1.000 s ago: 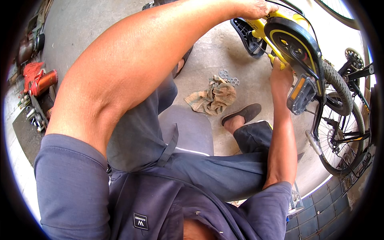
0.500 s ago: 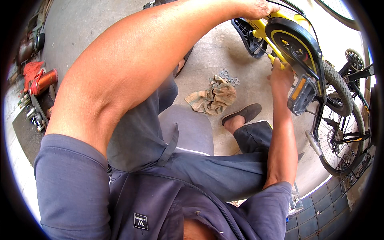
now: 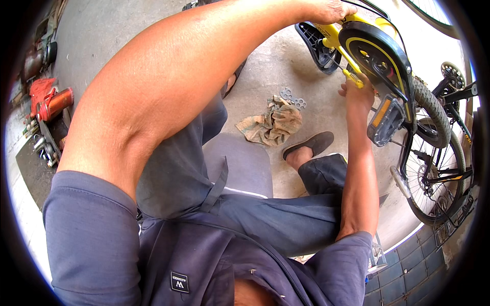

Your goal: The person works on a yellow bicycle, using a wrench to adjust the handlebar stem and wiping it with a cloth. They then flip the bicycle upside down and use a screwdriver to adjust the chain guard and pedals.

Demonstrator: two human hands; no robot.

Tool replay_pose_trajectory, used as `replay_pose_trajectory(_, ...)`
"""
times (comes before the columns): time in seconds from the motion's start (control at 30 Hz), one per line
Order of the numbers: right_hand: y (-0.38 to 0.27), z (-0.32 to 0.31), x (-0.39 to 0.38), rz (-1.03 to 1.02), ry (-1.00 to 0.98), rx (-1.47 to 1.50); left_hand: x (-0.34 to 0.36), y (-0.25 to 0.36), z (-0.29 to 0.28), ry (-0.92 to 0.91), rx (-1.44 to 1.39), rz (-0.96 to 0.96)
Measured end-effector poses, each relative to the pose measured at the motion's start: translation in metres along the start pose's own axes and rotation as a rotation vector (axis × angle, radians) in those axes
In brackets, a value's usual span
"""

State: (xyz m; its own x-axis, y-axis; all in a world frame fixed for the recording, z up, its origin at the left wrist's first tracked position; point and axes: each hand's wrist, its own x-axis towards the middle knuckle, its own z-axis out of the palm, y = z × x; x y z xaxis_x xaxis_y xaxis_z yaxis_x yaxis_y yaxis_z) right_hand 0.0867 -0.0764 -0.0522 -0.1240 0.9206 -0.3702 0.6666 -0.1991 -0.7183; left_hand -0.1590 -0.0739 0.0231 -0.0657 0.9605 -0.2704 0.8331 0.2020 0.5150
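Notably, your right hand (image 3: 360, 93) grips the yellow-handled screwdriver (image 3: 352, 78) beside the yellow bicycle frame (image 3: 333, 36), while your left hand (image 3: 329, 11) touches that frame, closure unclear near the view's edge, and rocking could make the screwdriver slip.

I was in what looked like a bicycle repair workshop or garage: a yellow bicycle (image 3: 331, 34) stood before me on bare concrete floor (image 3: 102, 35), a black bicycle (image 3: 462, 93) to my right, a flat, holed spanner (image 3: 292, 97) beside a stained rag (image 3: 284, 123), and metal parts (image 3: 45, 150) lay far left.
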Motion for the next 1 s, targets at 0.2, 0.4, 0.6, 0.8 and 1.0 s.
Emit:
replay_pose_trajectory(0.2,0.009,-0.001,0.004,-0.124,0.007,-0.262,-0.011,0.001,-0.009,-0.021,0.086,0.108)
replay_pose_trajectory(0.4,0.030,0.001,0.015,-0.352,0.104,-0.426,-0.003,0.001,-0.004,-0.035,0.098,0.072)
replay_pose_trajectory(0.6,0.021,0.004,0.011,-0.284,0.034,-0.344,-0.002,0.001,-0.002,-0.014,0.031,0.012)
replay_pose_trajectory(0.8,0.014,0.006,0.006,-0.411,0.140,-0.596,-0.001,0.001,-0.001,-0.020,0.069,0.044)
replay_pose_trajectory(1.0,0.022,0.006,0.011,-0.463,0.191,-0.565,0.000,-0.002,0.001,0.019,0.029,0.083)
